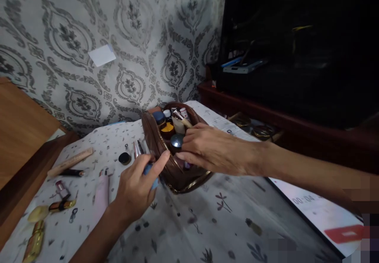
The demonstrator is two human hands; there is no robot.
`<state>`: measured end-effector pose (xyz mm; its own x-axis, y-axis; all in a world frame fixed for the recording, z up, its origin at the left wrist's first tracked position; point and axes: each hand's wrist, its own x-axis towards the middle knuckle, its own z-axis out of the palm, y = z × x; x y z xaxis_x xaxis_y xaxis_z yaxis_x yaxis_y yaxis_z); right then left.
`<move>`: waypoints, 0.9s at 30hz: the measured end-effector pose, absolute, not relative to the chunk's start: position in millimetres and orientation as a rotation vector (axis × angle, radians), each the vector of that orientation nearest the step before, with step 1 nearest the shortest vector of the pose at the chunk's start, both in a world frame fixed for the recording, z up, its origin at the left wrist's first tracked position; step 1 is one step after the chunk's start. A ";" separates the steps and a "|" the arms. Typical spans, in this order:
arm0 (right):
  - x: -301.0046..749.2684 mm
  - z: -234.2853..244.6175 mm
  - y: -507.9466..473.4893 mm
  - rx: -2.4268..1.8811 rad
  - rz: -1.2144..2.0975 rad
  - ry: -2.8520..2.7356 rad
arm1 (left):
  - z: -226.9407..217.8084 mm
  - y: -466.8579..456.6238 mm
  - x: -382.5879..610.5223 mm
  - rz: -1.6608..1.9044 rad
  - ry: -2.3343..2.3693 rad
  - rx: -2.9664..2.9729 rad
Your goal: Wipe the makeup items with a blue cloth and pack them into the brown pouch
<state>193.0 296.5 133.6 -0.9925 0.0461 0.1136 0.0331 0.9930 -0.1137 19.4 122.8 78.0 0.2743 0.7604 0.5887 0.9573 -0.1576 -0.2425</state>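
A brown zippered cosmetic bag point(152, 135) lies unzipped on the patterned cloth, full of upright bottles and tubes. My right hand point(204, 146) reaches into it from the right with its fingers curled; what they grip, if anything, is hidden. Right by those fingers is a round, shiny dark lid point(177, 140). Behind it stand a blue-capped jar point(159, 117), a white-capped bottle point(167, 114) and a pale tube point(179, 125). At the bag's near left side, my left hand point(137, 184) is closed around a small blue item point(154, 183), mostly covered, its index finger stretched along the zipper edge.
Left of the bag lie a small black jar point(124, 158), a pink tube point(102, 192), a beige tube point(71, 161), lipsticks point(62, 205) and a gold tube point(34, 241). A screen showing a timer point(316, 207) lies at the right. A patterned wall stands behind.
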 end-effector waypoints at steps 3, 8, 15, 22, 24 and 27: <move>174.1 153.8 295.8 -0.190 0.073 -3.317 | 77.7 124.0 19.6 -0.451 -1.541 -1.978; 155.9 160.5 297.6 -0.254 -0.046 -3.491 | 77.0 124.9 19.6 -0.466 -1.552 -1.992; 153.8 152.7 302.0 -0.360 0.000 -3.452 | 74.4 124.0 16.7 -0.497 -1.570 -2.014; 146.4 159.1 308.3 -0.280 0.111 -3.340 | 73.5 123.9 16.3 -0.495 -1.595 -2.014; 135.3 159.5 315.3 -0.200 0.207 -3.310 | 73.6 124.4 16.3 -0.490 -1.582 -2.015; 111.2 150.0 326.5 0.004 0.403 -3.370 | 73.8 124.8 16.0 -0.470 -1.579 -2.014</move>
<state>111.2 326.5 150.0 -0.9684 -0.0322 -0.2474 0.0271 0.9722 -0.2325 16.0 124.8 73.8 0.2554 0.7798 0.5716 0.9654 -0.1738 -0.1942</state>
